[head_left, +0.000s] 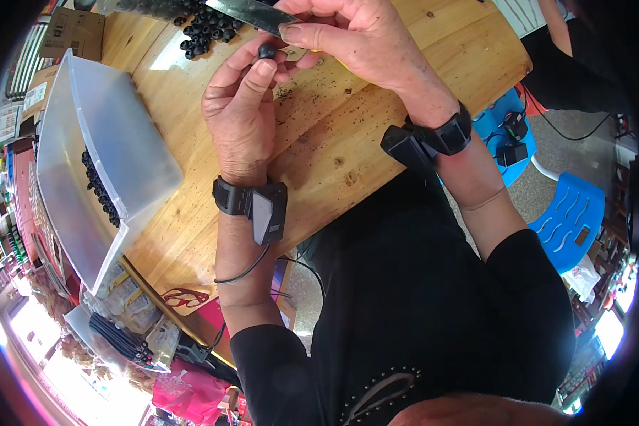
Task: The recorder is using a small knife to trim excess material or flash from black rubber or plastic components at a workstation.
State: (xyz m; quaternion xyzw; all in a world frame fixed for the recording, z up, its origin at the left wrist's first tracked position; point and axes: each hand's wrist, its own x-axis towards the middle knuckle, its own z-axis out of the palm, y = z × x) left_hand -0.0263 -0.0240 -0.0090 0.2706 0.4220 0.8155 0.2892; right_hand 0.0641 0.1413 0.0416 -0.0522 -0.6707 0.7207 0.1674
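Note:
Between the thumb and fingers of my left hand [241,106] is a small round black part [266,51], glossy and smooth on the side that shows. My right hand [366,42] grips a knife, its flat dark blade [252,15] reaching left, just above the part and apart from it. A bit of yellow shows under the right palm; most of the handle is hidden. Beyond my left hand, a pile of similar black parts [207,34], some with holes, lies on the wooden table [334,153]. Small dark shavings [302,99] are scattered near my hands.
A translucent plastic bin [131,128] stands at the table's left, with several black parts [99,188] inside. Red-framed glasses [186,298] lie near the front edge. A cardboard box [73,33] is at far left. Blue chairs [569,221] and another person's arm [557,27] are to the right.

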